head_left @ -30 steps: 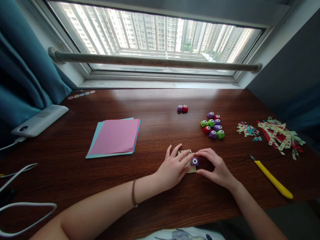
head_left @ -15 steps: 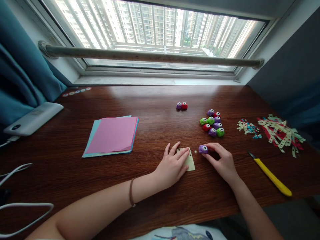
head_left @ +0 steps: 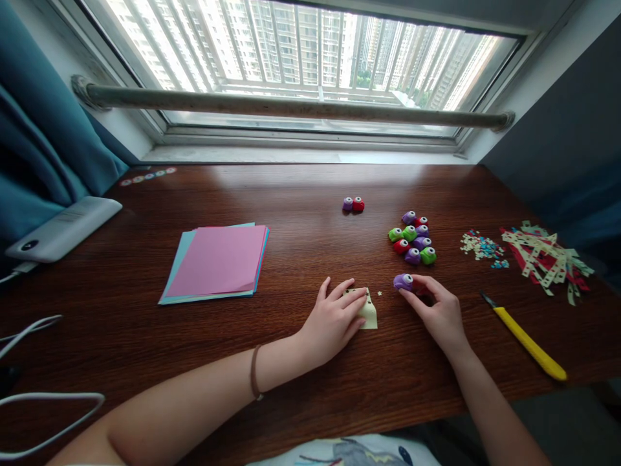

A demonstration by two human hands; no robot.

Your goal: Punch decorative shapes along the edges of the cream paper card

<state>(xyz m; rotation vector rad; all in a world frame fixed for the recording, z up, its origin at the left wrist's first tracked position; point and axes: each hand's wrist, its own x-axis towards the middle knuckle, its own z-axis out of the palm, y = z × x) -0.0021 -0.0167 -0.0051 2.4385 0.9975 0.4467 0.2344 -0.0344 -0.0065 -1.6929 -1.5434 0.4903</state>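
Observation:
My left hand (head_left: 336, 320) lies flat on a small cream paper slip (head_left: 367, 310) near the desk's front edge, fingers spread over it. My right hand (head_left: 436, 309) grips a purple craft punch (head_left: 403, 281) between thumb and fingers, just right of the slip and resting on the wooden desk (head_left: 301, 213). A tiny punched scrap (head_left: 379, 294) lies between slip and punch. A cluster of several green, red and purple punches (head_left: 413, 240) sits just beyond my right hand.
A stack of pink and blue paper (head_left: 216, 262) lies to the left. Two punches (head_left: 353, 204) sit farther back. A yellow craft knife (head_left: 526, 343), confetti (head_left: 480, 248) and paper strips (head_left: 546, 259) are at right. A white power bank (head_left: 61, 228) and cables (head_left: 43, 401) are at left.
My right hand has lifted the purple punch off the cream slip and carried it right and slightly away, toward the punch cluster. My left hand stays on the slip.

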